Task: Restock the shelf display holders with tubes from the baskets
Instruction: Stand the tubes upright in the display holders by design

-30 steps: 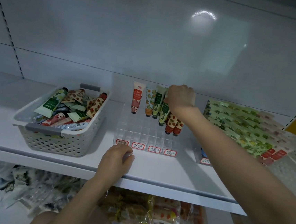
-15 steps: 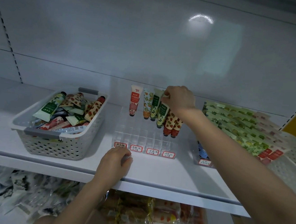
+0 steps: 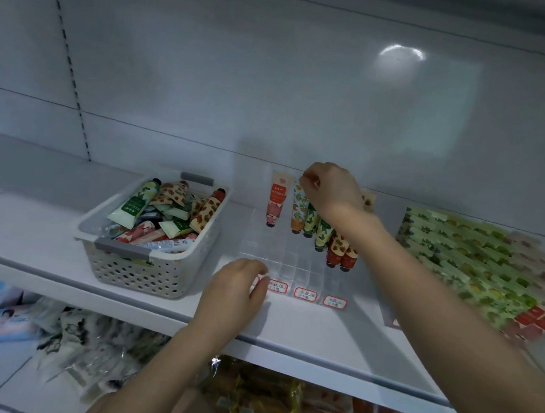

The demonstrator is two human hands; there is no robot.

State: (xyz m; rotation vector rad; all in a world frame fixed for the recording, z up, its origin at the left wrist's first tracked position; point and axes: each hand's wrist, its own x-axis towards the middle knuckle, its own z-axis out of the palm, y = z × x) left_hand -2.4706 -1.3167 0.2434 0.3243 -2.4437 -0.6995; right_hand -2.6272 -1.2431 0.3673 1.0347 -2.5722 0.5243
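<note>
A clear display holder with small compartments and red-bordered labels stands on the white shelf. At its back stand several tubes cap-down: a pink one, an orange-patterned one, green ones and red strawberry ones. My right hand is over the back row, its fingertips pinching the top of the orange-patterned tube. My left hand rests with curled fingers on the holder's front left corner, covering the first label. A white perforated basket to the left holds several loose tubes.
A second display holder full of green, yellow and red tubes fills the right side of the shelf. The shelf's front edge runs below my hands. Packaged goods lie on the lower shelf. The white back wall stands close behind the tubes.
My right hand has shifted left along the back row, from the green tubes to the orange-patterned one. My left hand stays at the holder's front corner.
</note>
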